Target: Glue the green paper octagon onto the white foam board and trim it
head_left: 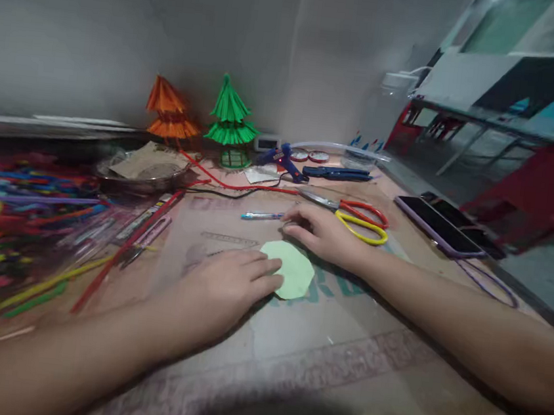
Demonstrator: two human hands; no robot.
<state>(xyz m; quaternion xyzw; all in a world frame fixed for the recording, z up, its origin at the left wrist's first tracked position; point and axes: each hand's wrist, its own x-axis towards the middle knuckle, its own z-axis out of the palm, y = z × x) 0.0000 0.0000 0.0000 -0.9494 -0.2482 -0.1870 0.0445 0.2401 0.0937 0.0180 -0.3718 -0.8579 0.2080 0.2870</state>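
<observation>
A pale green paper (290, 271), cut to a many-sided round shape, lies flat on the plastic-covered table (290, 361). My left hand (232, 282) rests palm down at its left side, fingers stretched across the paper's edge. Just above the paper, my right hand (316, 233) has its fingers curled, with the fingertips at the right end of a blue pen (262, 216). The pen's far end may be hidden by those fingers. Right behind that hand are scissors (363, 224) with one red and one yellow handle loop.
Many coloured pipe cleaners (32, 228) cover the left side. At the back stand an orange paper tree (172, 111), a green paper tree (234, 114), a blue glue gun (284, 161) and a foil-like bowl (142, 170). A phone (438, 224) lies near the right edge.
</observation>
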